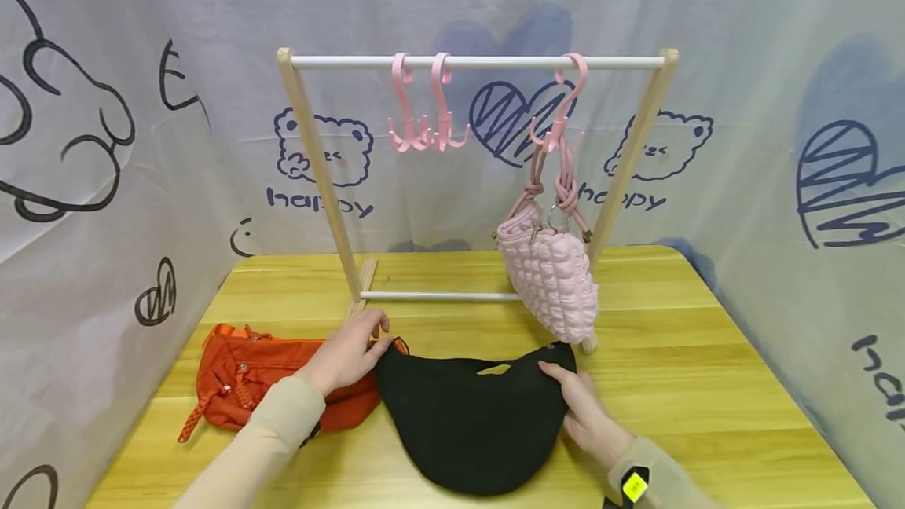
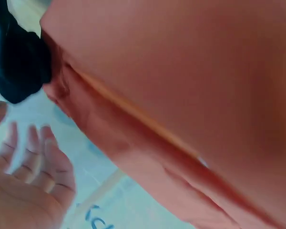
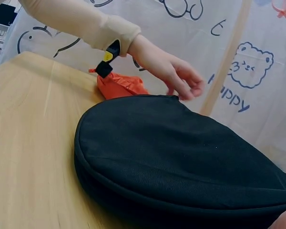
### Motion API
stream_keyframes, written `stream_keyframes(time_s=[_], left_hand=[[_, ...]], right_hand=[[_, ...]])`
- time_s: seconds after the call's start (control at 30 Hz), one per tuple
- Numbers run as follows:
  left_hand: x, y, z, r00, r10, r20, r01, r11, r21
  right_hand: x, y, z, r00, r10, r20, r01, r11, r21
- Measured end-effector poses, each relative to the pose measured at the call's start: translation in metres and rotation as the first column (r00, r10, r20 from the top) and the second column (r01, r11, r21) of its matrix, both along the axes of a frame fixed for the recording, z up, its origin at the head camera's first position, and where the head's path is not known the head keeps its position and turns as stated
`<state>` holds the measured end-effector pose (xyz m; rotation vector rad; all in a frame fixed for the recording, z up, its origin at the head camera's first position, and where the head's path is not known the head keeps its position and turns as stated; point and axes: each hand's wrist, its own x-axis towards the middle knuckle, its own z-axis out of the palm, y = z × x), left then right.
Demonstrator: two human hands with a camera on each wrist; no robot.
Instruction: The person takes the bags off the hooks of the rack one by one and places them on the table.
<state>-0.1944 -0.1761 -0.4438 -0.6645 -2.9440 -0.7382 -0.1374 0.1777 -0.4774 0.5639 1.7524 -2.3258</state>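
A black crescent-shaped bag [image 1: 474, 422] stands on the wooden table, its rounded side toward me. My right hand [image 1: 585, 413] pinches its upper right corner, thumb on the front. At the upper left corner is my left hand [image 1: 349, 356], fingers loosely bent; the left wrist view shows this hand [image 2: 31, 183] with a gap between thumb and fingers and nothing held. An orange-red zippered bag [image 1: 283, 371] lies under and beside the left forearm, partly hidden by it. In the right wrist view the black bag [image 3: 181, 148] hides most of the right hand.
Behind the bags stands a wooden-sided rack with a white top rail [image 1: 339, 62]. Two pink hooks [image 1: 406, 112] hang left of centre. A third pink hook [image 1: 566, 104] carries a pink quilted bag [image 1: 551, 273] on the right. Printed cloth [image 1: 438, 210] encloses the table [image 1: 700, 383].
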Motion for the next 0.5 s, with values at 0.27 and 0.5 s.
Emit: stream_keyframes(time_s=[0.27, 0.5], left_hand=[[0.011, -0.028, 0.005, 0.979, 0.056, 0.197, -0.033, 0.992, -0.118], [0.015, -0.041, -0.004, 0.938, 0.015, 0.345, 0.010, 0.997, -0.070]], right_hand=[[-0.002, 0.008, -0.001, 1.000, 0.003, 0.007, -0.003, 1.000, 0.009], [-0.004, 0.011, -0.001, 0.999, 0.030, 0.011, -0.030, 1.000, -0.004]])
